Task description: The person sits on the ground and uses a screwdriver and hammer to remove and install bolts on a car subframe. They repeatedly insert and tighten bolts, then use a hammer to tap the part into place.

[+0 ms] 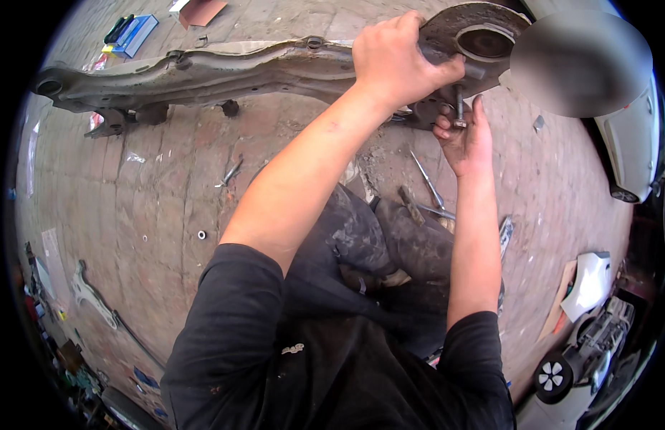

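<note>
A long, rusty metal car subframe (261, 72) stretches from the far left to the upper right. Its right end is a broad plate with a large round opening (484, 43). My left hand (397, 61) is closed over the beam beside this plate, thumb pointing right. Just below, my right hand (467, 140) holds a long bolt (459, 115) upright by its head, the fingers curled about its lower end. The bolt's upper end meets the underside of the subframe near a short tube; how deep it sits there is hidden.
On the paved floor lie pliers (231, 172), a metal ring (201, 235), a long thin tool (427, 179) and a metal arm (92, 294). A blue box (134, 36) stands at the far left. Cars (626, 136) are along the right side. My bent legs are below the beam.
</note>
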The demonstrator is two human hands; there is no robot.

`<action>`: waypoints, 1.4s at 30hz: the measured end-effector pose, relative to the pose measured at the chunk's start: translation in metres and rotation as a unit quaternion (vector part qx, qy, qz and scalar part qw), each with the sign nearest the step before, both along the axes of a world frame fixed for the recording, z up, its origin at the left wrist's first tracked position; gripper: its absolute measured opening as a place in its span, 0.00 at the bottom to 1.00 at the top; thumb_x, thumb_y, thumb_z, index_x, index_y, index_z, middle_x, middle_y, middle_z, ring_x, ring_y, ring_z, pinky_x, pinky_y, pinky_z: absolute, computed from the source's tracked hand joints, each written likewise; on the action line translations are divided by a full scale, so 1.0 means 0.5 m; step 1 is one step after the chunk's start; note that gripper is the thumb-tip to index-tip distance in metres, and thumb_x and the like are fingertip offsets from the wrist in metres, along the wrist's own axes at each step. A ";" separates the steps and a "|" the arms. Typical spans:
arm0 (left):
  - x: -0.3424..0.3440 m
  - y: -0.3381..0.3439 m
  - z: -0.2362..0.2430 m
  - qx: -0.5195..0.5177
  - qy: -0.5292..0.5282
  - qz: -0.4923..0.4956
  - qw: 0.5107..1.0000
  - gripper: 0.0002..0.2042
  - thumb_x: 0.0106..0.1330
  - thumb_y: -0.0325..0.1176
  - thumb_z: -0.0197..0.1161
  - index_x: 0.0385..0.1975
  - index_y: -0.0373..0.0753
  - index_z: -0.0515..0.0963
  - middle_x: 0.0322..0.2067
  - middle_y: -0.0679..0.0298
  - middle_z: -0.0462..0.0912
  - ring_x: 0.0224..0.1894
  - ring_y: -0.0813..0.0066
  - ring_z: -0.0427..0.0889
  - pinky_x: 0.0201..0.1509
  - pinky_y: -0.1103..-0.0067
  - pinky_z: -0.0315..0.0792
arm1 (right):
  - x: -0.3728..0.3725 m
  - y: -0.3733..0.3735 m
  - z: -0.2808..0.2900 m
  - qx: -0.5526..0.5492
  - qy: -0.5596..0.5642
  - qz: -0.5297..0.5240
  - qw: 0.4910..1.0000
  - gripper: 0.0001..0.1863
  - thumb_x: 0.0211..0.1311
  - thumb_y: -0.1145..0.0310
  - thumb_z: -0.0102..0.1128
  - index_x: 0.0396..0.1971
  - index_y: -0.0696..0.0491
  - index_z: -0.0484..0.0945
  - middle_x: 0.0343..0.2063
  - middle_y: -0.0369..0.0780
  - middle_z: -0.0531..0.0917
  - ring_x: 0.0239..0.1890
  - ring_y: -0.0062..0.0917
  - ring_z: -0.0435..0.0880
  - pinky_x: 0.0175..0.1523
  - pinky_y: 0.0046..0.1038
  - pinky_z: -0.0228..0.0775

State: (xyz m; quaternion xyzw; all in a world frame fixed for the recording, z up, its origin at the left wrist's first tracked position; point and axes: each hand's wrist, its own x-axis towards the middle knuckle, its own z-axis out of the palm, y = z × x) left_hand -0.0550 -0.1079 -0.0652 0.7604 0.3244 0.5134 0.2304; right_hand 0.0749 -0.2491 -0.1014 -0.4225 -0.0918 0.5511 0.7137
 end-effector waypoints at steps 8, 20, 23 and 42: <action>-0.003 -0.008 0.025 -0.034 -0.036 -0.022 0.999 0.28 0.47 0.52 0.75 0.40 0.35 0.81 0.35 0.48 0.86 0.39 0.47 0.85 0.44 0.60 0.79 | 0.065 -0.181 -0.176 -0.304 -0.572 0.232 0.726 0.22 0.71 0.53 0.59 0.47 0.59 0.79 0.34 0.47 0.86 0.35 0.33 0.85 0.41 0.35 0.75; 0.009 -0.003 0.041 -0.076 -0.058 -0.058 0.994 0.26 0.53 0.44 0.76 0.49 0.38 0.81 0.40 0.52 0.88 0.44 0.58 0.88 0.50 0.68 0.79 | 0.032 -0.215 -0.284 -0.307 -0.646 0.309 0.627 0.22 0.65 0.55 0.62 0.43 0.62 0.78 0.39 0.55 0.84 0.46 0.50 0.83 0.52 0.44 0.74; 0.009 0.001 0.041 -0.103 -0.054 -0.069 0.991 0.25 0.53 0.44 0.76 0.49 0.37 0.81 0.40 0.53 0.88 0.44 0.60 0.88 0.50 0.68 0.79 | 0.023 -0.220 -0.291 -0.336 -0.640 0.394 0.568 0.24 0.66 0.52 0.58 0.45 0.61 0.78 0.43 0.55 0.84 0.50 0.50 0.82 0.56 0.44 0.73; 0.023 0.024 0.024 -0.055 -0.071 -0.118 0.989 0.22 0.60 0.37 0.74 0.51 0.34 0.79 0.42 0.55 0.89 0.45 0.65 0.87 0.52 0.71 0.77 | 0.100 -0.245 -0.320 -0.412 -0.587 0.380 0.584 0.22 0.63 0.64 0.60 0.55 0.57 0.77 0.51 0.54 0.82 0.57 0.46 0.81 0.60 0.41 0.73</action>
